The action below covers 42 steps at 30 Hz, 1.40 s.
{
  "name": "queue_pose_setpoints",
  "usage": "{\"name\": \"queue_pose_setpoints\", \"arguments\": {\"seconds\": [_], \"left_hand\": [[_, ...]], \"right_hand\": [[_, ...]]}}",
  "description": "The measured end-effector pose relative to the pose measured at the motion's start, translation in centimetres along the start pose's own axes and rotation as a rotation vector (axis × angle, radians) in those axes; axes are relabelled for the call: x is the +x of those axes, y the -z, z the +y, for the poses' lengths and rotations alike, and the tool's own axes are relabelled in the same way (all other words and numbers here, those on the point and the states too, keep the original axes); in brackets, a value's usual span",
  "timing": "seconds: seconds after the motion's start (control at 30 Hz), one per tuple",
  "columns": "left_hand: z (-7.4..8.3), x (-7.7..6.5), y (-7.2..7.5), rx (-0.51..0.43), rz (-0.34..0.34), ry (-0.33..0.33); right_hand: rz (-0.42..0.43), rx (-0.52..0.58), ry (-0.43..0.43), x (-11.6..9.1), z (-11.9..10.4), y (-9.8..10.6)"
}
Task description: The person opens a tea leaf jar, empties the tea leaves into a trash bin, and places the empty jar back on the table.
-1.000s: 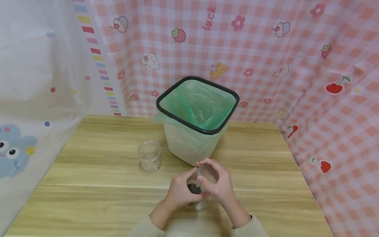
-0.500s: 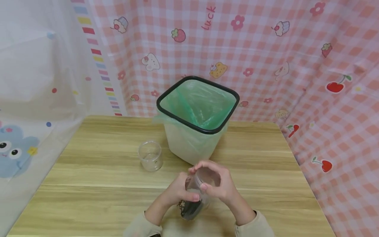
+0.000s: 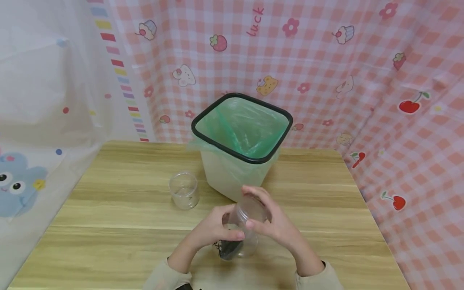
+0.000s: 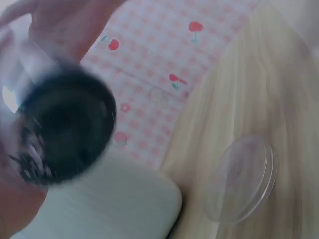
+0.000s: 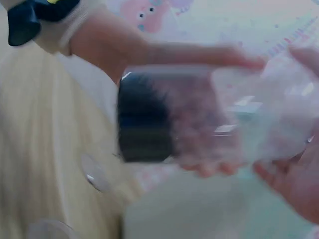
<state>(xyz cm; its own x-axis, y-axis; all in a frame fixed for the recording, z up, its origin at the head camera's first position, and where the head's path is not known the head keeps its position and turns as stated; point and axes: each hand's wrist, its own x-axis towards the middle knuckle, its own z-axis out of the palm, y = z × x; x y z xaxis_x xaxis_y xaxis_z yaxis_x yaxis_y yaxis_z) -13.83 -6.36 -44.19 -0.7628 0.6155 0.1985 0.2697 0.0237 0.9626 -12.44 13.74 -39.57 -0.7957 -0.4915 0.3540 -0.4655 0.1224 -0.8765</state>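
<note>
My left hand (image 3: 214, 226) grips a clear plastic jar (image 3: 232, 231), tilted above the table. Dark material (image 3: 230, 249) sits in its bottom end, with small pale and brown bits at the side. My right hand (image 3: 273, 221) curls round a second clear cup (image 3: 251, 207) at the jar's upper end. In the right wrist view the two line up end to end, the dark part (image 5: 144, 119) at the left; blur hides whether they touch. Beneath the hands lies a round clear lid-like piece (image 3: 249, 246), also seen as a clear disc (image 4: 244, 179) in the left wrist view.
A lidless clear cup (image 3: 184, 191) stands on the wooden table (image 3: 119, 193), left of the hands. Just behind them is a white bin (image 3: 224, 173) with a black rim and green liner. Patterned cloth (image 3: 232, 64) hangs behind and to the right.
The jar has swung so its dark end points down toward the front left. My right hand has opened a little wider around the upper cup. The bin and table cup stay put.
</note>
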Motion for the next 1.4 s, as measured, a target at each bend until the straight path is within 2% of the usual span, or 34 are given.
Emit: {"name": "queue_pose_setpoints", "arguments": {"seconds": [0.07,0.13,0.2,0.27,0.4,0.47,0.57,0.83,0.97,1.1,1.23,1.4], "left_hand": [[0.1,0.1,-0.2,0.115,0.112,0.059],[0.0,0.2,-0.5,0.281,0.229,0.102],[-0.3,0.4,-1.0,0.440,0.322,0.087],[-0.7,0.5,-1.4,0.588,0.397,0.030],[-1.5,0.6,-2.1,0.842,0.495,-0.143],[-1.9,0.7,-2.3,0.931,0.525,-0.220],[-2.2,0.6,-2.5,1.007,0.559,-0.290],[-2.3,0.2,-2.3,1.014,0.621,-0.426],[-2.3,0.0,-2.2,1.012,0.613,-0.433],[-2.1,-0.3,-1.9,0.958,0.563,-0.391],[-1.5,-0.7,-1.3,0.839,0.452,-0.325],[-0.4,-1.4,-0.3,0.580,0.229,-0.122]], "right_hand": [[0.036,-0.119,-0.168,0.0,-0.4,0.3],[0.075,-0.209,-0.307,0.2,-0.7,0.2],[0.118,-0.253,-0.415,0.4,-0.6,-0.1],[0.157,-0.247,-0.484,0.6,-0.5,-0.4],[0.218,-0.269,-0.543,0.8,0.0,-1.1],[0.232,-0.291,-0.556,0.8,0.2,-1.3],[0.245,-0.331,-0.561,0.7,0.4,-1.5],[0.207,-0.396,-0.469,0.7,-0.2,-1.6],[0.180,-0.403,-0.435,0.6,-0.3,-1.5],[0.144,-0.400,-0.388,0.4,-0.1,-1.4],[0.074,-0.396,-0.299,0.1,0.1,-1.0],[-0.061,-0.357,-0.180,-0.1,0.1,0.0]]}}
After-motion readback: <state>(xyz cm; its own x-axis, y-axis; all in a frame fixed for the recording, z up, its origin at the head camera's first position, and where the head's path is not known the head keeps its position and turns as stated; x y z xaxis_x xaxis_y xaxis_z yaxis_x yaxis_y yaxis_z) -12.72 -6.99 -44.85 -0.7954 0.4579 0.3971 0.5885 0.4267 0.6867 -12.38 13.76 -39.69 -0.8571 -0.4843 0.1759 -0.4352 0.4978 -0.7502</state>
